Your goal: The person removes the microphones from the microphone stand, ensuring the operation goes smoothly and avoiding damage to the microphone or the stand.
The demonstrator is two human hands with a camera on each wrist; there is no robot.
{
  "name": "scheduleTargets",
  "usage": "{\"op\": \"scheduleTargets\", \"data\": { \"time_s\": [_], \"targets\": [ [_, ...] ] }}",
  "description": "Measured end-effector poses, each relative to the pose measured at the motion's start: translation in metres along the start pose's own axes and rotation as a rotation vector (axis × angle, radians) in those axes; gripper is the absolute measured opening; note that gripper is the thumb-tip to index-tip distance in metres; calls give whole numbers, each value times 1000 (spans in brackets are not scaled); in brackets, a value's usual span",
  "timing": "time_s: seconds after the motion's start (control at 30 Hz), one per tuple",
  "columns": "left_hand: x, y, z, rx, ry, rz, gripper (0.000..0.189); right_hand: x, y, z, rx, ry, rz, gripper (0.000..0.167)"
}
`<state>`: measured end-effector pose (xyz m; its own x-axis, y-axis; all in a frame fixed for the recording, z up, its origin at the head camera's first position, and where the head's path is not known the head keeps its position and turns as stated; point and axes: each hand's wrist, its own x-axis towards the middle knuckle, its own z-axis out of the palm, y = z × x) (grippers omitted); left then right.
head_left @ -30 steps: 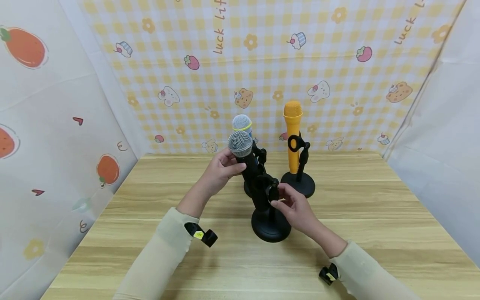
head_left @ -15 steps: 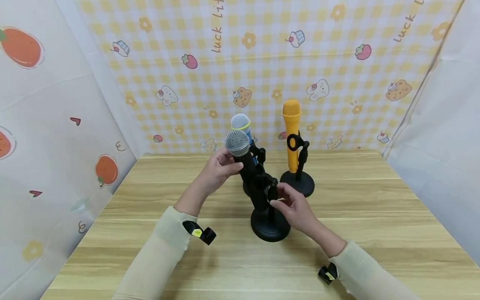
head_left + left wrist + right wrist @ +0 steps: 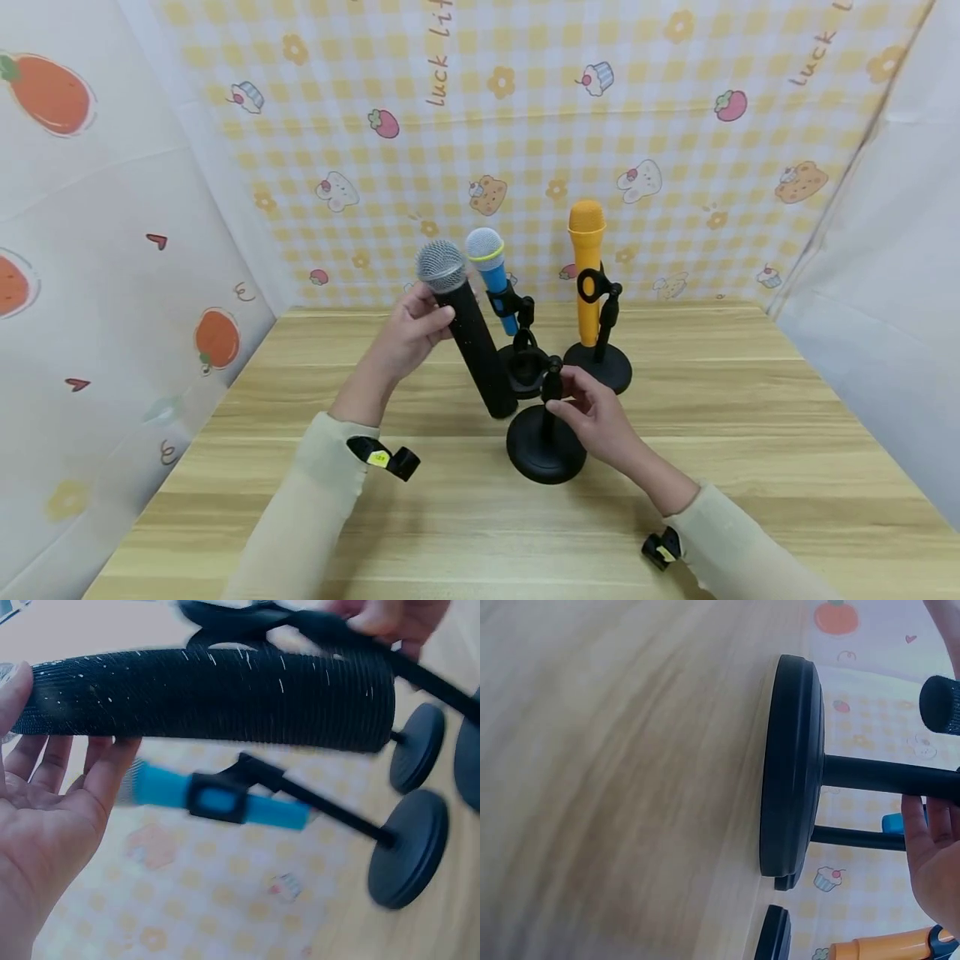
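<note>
Left of the front stand (image 3: 546,450), the left hand (image 3: 405,337) grips a tilted black microphone (image 3: 477,346); the right hand (image 3: 602,423) seemingly pinches the stand's post (image 3: 877,774).

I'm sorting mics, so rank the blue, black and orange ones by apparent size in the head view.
1. Black mic, though it's nearest the camera
2. Orange mic
3. Blue mic

Across the table (image 3: 712,400) from me, a blue mic (image 3: 492,279) leans in the clip (image 3: 501,302) of its black stand (image 3: 409,851); to its right I see an orange mic (image 3: 587,250), nearly upright, at another stand (image 3: 609,371). Behind hangs a yellow checked cloth (image 3: 570,150), its lettering (image 3: 437,79) perhaps "luck life", cut off at the top.
</note>
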<state>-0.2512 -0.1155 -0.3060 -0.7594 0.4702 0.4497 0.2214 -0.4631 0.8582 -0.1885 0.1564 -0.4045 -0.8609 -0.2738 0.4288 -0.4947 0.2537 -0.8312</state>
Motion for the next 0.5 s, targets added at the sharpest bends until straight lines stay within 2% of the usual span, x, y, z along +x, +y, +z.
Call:
{"op": "scheduleTargets", "data": {
  "time_s": [0.1, 0.27, 0.5],
  "targets": [
    [-2, 9, -5, -1, 14, 38, 40, -1, -1, -3, -7, 11, 23, 27],
    [-8, 17, -9, 24, 29, 25, 39, -1, -2, -4, 8, -3, 44, 27],
    [-14, 24, -14, 22, 49, 45, 41, 1, -4, -1, 23, -28, 13, 26]
  ]
}}
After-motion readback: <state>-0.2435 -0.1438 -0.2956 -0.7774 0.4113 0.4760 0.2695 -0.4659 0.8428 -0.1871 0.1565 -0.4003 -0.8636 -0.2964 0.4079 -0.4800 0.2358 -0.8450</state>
